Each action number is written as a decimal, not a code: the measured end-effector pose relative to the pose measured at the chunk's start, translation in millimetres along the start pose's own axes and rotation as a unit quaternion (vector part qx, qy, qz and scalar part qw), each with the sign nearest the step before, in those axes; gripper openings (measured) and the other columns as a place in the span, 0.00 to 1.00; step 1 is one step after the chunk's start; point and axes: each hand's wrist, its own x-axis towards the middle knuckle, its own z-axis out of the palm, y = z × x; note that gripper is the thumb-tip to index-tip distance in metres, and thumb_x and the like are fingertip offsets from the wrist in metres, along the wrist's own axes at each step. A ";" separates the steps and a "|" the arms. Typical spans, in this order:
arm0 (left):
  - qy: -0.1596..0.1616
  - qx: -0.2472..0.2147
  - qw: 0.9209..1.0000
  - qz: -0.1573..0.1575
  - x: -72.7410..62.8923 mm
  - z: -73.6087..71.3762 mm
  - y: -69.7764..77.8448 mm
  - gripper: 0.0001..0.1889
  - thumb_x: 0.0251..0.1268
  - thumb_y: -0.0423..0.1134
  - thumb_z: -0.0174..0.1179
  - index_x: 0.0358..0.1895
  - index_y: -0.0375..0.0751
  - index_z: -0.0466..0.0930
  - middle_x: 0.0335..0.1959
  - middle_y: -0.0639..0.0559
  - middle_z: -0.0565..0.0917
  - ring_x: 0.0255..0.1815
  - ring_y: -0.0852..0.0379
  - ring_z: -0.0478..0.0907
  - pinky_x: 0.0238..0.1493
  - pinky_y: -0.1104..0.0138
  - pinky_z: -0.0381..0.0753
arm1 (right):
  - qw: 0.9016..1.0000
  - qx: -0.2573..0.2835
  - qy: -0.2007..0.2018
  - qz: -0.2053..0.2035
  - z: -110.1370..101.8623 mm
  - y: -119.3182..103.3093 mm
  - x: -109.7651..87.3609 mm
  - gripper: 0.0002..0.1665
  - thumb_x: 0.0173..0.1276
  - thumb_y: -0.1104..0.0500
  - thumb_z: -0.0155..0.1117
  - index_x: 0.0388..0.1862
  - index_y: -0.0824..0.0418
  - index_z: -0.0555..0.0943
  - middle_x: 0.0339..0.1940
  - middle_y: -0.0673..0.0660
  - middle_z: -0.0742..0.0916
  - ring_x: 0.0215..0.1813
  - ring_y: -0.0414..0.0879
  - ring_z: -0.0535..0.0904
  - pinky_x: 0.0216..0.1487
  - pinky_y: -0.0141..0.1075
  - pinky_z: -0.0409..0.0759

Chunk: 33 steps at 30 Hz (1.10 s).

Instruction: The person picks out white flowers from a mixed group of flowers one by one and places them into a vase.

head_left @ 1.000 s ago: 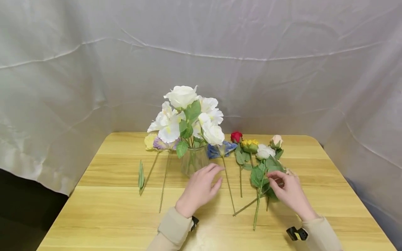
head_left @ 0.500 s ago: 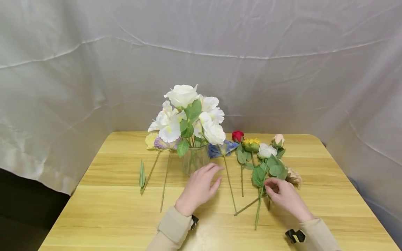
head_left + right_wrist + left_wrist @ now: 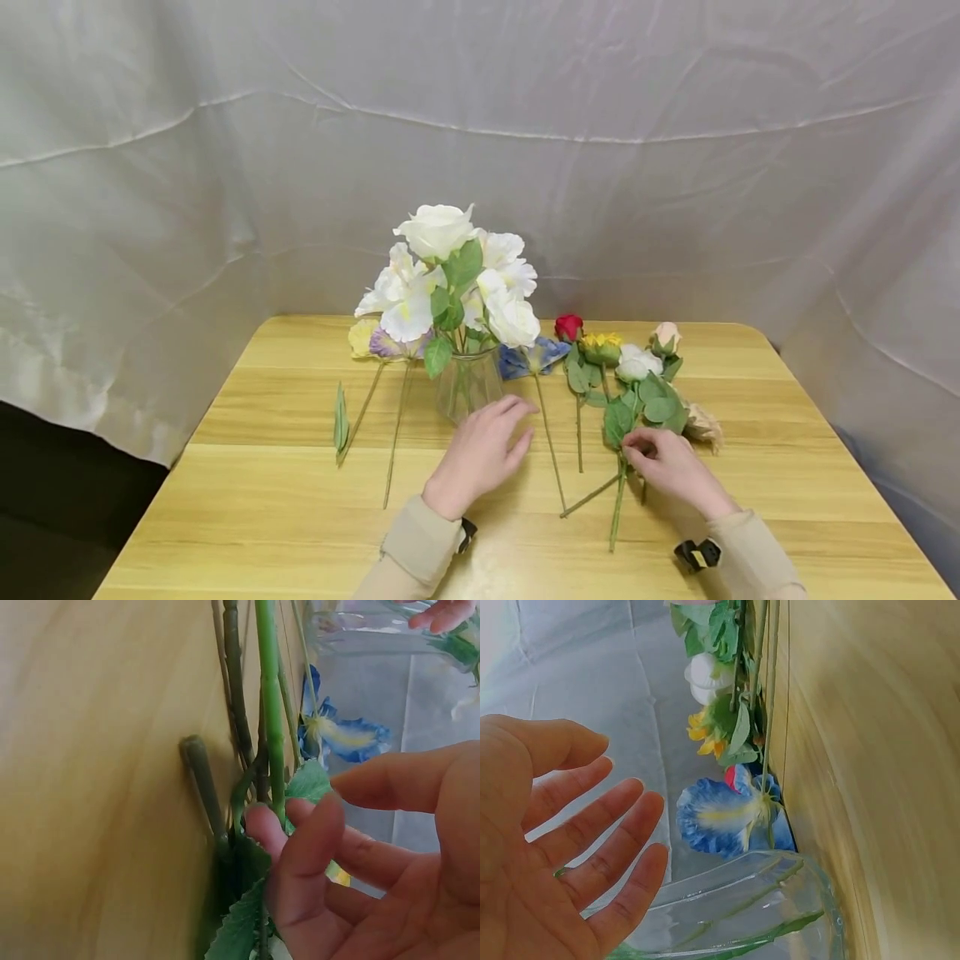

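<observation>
In front of the glass vase (image 3: 468,387) my left hand (image 3: 480,450) hovers with fingers loosely bent and palm bare; the left wrist view shows that palm (image 3: 562,855) beside the vase rim (image 3: 772,862). White roses (image 3: 513,321) and white irises (image 3: 405,304) fill the vase. My right hand (image 3: 671,467) is at the green stem (image 3: 618,508) of a white rose (image 3: 637,364) lying on the table. From the right wrist, bent fingertips (image 3: 264,825) lie against the green stem (image 3: 270,712), while the thumb (image 3: 390,780) stays apart from it.
On the wooden table (image 3: 285,517) lie a blue iris (image 3: 536,358), a red rose (image 3: 568,327), a sunflower (image 3: 602,347), a pale pink rose (image 3: 665,337) and a beige flower (image 3: 703,427). A purple iris (image 3: 397,343) and a yellow flower (image 3: 362,337) lie left.
My right hand has moved left and down along the rose's stem, its fingertips coming closer to it. The left hand has stayed nearly still, and the flowers lie as before.
</observation>
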 end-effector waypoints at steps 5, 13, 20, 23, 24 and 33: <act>-0.005 0.008 1.000 0.006 0.2 2.2 1.2 0.17 0.72 0.41 0.60 0.61 0.44 0.80 0.58 0.52 0.85 0.56 0.55 0.84 0.61 0.62 0.84 | 1.000 0.019 -0.008 0.021 0.2 3.1 3.0 0.15 0.73 0.59 0.61 0.50 0.69 0.84 0.38 0.57 0.90 0.39 0.44 0.85 0.36 0.30 0.82; 0.007 0.008 1.000 0.017 -0.4 5.3 0.5 0.17 0.71 0.41 0.61 0.59 0.44 0.80 0.57 0.52 0.85 0.55 0.55 0.85 0.59 0.63 0.85 | 0.989 0.132 0.006 0.069 1.2 4.8 0.5 0.20 0.76 0.60 0.58 0.57 0.74 0.80 0.38 0.63 0.91 0.34 0.41 0.86 0.30 0.31 0.84; 0.008 0.004 1.000 0.017 -1.3 6.6 0.6 0.16 0.71 0.41 0.61 0.59 0.44 0.81 0.56 0.52 0.85 0.55 0.54 0.85 0.59 0.63 0.85 | 0.953 0.275 0.016 0.123 0.0 4.4 1.2 0.25 0.78 0.58 0.57 0.63 0.76 0.75 0.46 0.57 0.89 0.38 0.34 0.87 0.39 0.28 0.88; 0.008 0.003 1.000 0.016 -1.7 6.3 1.3 0.16 0.71 0.41 0.61 0.59 0.44 0.81 0.56 0.52 0.85 0.54 0.54 0.85 0.58 0.63 0.85 | 0.935 0.324 0.016 0.142 1.0 5.1 1.6 0.28 0.78 0.55 0.58 0.66 0.75 0.73 0.43 0.48 0.88 0.39 0.34 0.87 0.39 0.25 0.86; 0.008 0.003 1.000 0.015 -1.8 6.1 1.5 0.16 0.71 0.41 0.61 0.59 0.44 0.81 0.56 0.52 0.85 0.54 0.55 0.85 0.58 0.63 0.85 | 0.927 0.343 0.017 0.148 1.7 5.4 1.6 0.28 0.78 0.55 0.58 0.66 0.74 0.73 0.43 0.46 0.88 0.39 0.34 0.87 0.38 0.25 0.86; 0.011 0.003 1.000 0.016 -1.5 5.0 2.2 0.16 0.70 0.40 0.61 0.59 0.44 0.81 0.56 0.52 0.85 0.54 0.54 0.85 0.57 0.62 0.86 | 0.815 0.552 0.056 0.168 7.3 2.0 -3.4 0.05 0.75 0.63 0.60 0.39 0.54 0.80 0.32 0.46 0.85 0.34 0.34 0.85 0.34 0.20 0.82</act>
